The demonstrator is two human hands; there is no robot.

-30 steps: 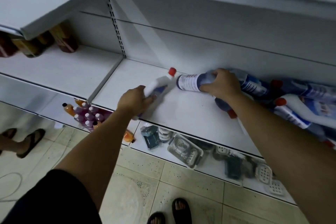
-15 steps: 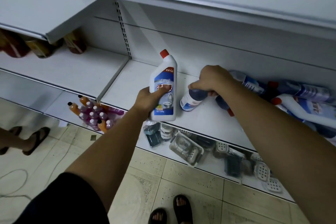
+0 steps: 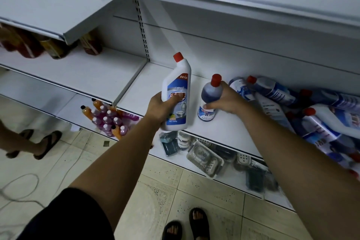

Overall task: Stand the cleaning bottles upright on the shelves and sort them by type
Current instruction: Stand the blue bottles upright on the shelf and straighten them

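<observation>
On the white shelf (image 3: 224, 128), near its front edge, the left hand (image 3: 163, 106) grips a white angled-neck bottle (image 3: 179, 84) round its body, fingers curled over the blue label; the bottle is upright, red cap on top, though whether its base touches the shelf cannot be told; just beside it the right hand (image 3: 230, 101) holds a smaller dark blue bottle (image 3: 210, 93) upright, thumb across its label, base on the shelf; further right, more bottles (image 3: 288, 103) lie heaped on their sides; pink and orange bottles (image 3: 109, 121) cluster on the shelf below.
</observation>
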